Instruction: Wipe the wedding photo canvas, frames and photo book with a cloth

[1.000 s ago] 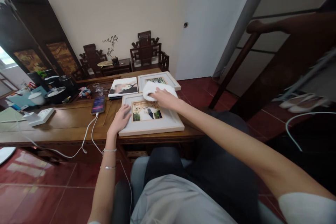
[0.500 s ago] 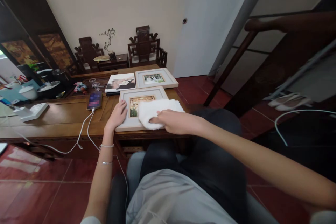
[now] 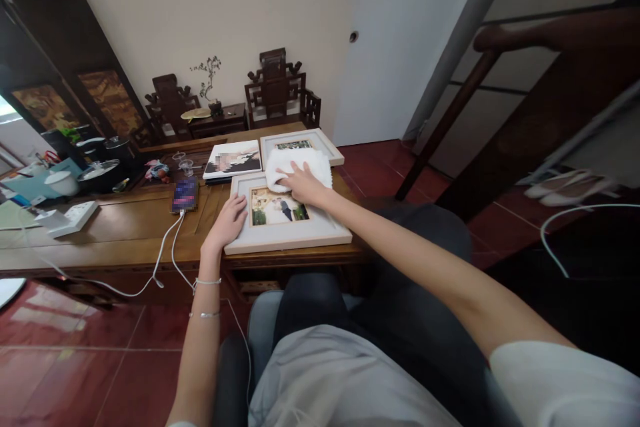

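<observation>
A picture frame (image 3: 290, 242) with a pale wooden border lies flat at the table's near edge, a photo inside it. On its left border rests my left hand (image 3: 229, 223), fingers laid over the edge and holding nothing. My right hand (image 3: 303, 185) holds a folded, fluffy white cloth (image 3: 283, 161), its fingers spread across the top and pressing down. The cloth covers the frame's far edge and overlaps the near side of a second picture frame (image 3: 327, 145), whose photo it partly hides.
A stack with a printed white cover (image 3: 233, 159) lies left of the second frame. Further left are a phone (image 3: 185, 195) on a white cable, a power strip (image 3: 75, 219) and a dark pot (image 3: 100, 177). A wooden chair (image 3: 450, 113) stands at right.
My right hand has slid the white cloth from the near frame's right front part away to its far edge, uncovering the photo. My left hand stays on the left border.
</observation>
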A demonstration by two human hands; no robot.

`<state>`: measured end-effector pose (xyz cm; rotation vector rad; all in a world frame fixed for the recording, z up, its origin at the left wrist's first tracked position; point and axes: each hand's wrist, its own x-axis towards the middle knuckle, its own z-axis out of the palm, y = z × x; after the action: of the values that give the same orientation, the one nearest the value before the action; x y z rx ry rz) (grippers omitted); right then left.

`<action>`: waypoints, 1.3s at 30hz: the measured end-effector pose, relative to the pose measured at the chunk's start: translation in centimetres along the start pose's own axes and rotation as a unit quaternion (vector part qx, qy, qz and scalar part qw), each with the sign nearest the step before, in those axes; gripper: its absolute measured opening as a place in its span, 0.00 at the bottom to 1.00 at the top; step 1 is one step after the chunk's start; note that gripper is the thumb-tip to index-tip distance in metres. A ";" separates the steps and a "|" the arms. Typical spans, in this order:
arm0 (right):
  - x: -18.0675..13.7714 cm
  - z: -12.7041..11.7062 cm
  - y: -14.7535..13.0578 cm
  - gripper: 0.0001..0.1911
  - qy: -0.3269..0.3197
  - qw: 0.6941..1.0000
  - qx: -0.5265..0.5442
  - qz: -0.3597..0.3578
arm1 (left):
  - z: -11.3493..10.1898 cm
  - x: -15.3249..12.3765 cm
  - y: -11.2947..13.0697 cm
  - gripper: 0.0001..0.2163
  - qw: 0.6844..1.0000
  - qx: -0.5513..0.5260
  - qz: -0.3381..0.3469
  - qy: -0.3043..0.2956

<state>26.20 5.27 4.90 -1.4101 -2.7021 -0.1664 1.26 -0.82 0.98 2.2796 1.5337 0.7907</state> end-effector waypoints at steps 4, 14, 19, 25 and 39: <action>-2.0 -1.2 -1.6 0.32 -0.052 0.998 0.015 -0.017 | 0.0 0.1 0.3 0.21 1.000 0.014 -0.004 0.017; -12.5 -7.5 -7.0 0.33 -0.150 0.965 0.140 -0.162 | 0.1 -0.1 0.6 0.21 0.999 0.017 0.011 0.025; -8.4 -2.8 -5.6 0.39 -0.075 0.985 0.121 -0.099 | -0.2 -0.1 0.5 0.21 1.000 0.012 0.003 0.018; -0.4 0.6 -0.6 0.37 0.035 0.998 0.041 -0.040 | -0.3 -0.1 0.5 0.20 1.000 0.005 -0.003 0.017; -11.1 -6.5 -6.6 0.32 -0.156 0.968 0.129 -0.151 | 0.1 -0.1 0.5 0.21 0.999 0.014 0.006 0.030</action>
<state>27.29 -8.41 9.55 -1.0216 -3.0359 0.4096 1.64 -1.14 1.10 2.3062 1.5690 0.8536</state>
